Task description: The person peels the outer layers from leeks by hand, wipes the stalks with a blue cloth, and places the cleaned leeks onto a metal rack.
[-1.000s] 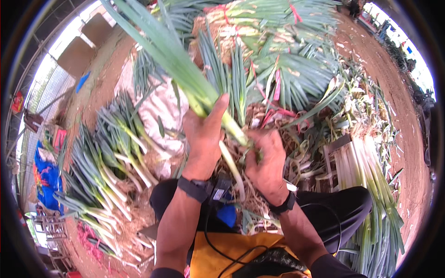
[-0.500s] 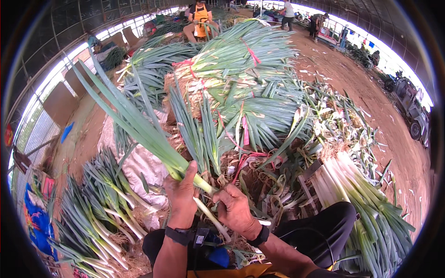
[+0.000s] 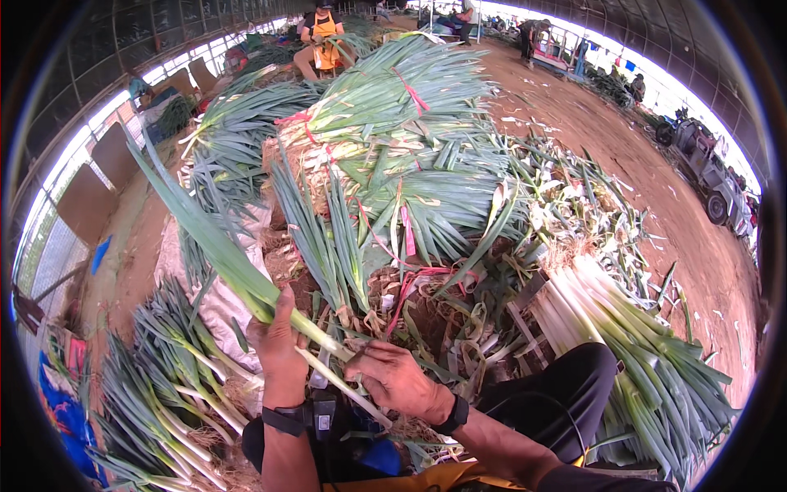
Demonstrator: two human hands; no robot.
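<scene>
My left hand is wrapped round the stem of a large green onion. Its long green leaves slant up to the far left, and its pale lower end points toward my right hand. The fingers of that hand are curled closed at this lower end; the fingertips are partly hidden. A thinner white stalk hangs from beside my left hand and passes below the right fingers. Dark bands circle both wrists.
Loose green onions lie at the left. White-stemmed ones are stacked beside my right knee. Tied bundles pile up ahead, with leaf scraps to their right. A person in an orange apron sits beyond.
The whole view has shifted, so the scene sits further left. My right fingers have turned slightly at the stem's lower end; the left hand keeps its hold.
</scene>
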